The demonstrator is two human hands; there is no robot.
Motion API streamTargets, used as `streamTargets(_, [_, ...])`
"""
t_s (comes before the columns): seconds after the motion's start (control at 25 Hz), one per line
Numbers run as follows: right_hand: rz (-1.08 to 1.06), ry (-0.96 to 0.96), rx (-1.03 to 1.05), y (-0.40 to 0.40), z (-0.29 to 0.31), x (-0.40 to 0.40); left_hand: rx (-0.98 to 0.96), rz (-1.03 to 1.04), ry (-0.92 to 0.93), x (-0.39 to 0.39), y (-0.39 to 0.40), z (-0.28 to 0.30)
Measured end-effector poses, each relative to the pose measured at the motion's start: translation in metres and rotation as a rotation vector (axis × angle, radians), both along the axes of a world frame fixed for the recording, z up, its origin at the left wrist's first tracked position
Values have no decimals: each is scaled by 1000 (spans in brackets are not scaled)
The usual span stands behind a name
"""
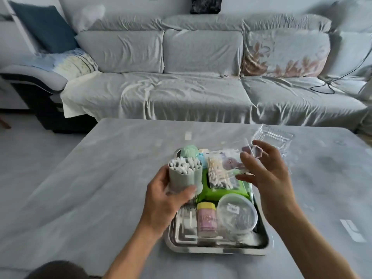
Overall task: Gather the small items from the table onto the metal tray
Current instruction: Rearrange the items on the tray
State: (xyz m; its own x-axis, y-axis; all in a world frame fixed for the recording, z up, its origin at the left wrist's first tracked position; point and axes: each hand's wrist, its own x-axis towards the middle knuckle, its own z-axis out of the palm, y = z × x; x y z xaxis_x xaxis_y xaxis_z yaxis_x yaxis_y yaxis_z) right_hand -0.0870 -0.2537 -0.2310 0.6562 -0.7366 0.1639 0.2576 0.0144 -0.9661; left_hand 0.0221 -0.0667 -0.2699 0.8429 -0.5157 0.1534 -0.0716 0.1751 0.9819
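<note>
A metal tray (pixel 217 248) sits on the grey table, near its front. My left hand (pixel 163 202) grips a grey-green holder full of cotton swabs (pixel 185 174) above the tray's left side. My right hand (pixel 267 174) holds a clear bag of cotton swabs (pixel 221 170) by its edge over the tray's far part. In the tray lie a green pack (pixel 221 193), a round clear lidded container (pixel 237 213), a pink bottle with a yellow cap (pixel 207 218) and a pale green ball (pixel 189 151).
A clear plastic clamshell box (pixel 273 135) lies on the table beyond my right hand. The grey marbled table (pixel 100 178) spreads wide on both sides. A grey sofa (pixel 191 77) stands behind it, with a black cable (pixel 330 85) on its right seat.
</note>
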Motion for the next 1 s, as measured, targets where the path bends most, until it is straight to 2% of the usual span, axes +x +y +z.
streamTargets(0.08, [108, -107, 169, 9, 16, -22, 22, -80, -62, -28, 12, 0])
streamTargets(0.12, [146, -133, 142, 12, 25, -30, 28, -101, -83, -37, 15, 1])
streamTargets(0.28, [206, -53, -345, 24, 56, -52, 77, -166, -130, -55, 15, 7])
streamTargets(0.44, [183, 118, -661, 26, 72, -67, 75, -181, -132, -63, 15, 13])
streamTargets(0.72, [249, 76, -615, 32, 72, -71, 92, -202, -166, -67, 16, 13])
streamTargets(1.0, [254, 136, -741, 34, 78, -68, 87, -220, -181, -64, 17, 16])
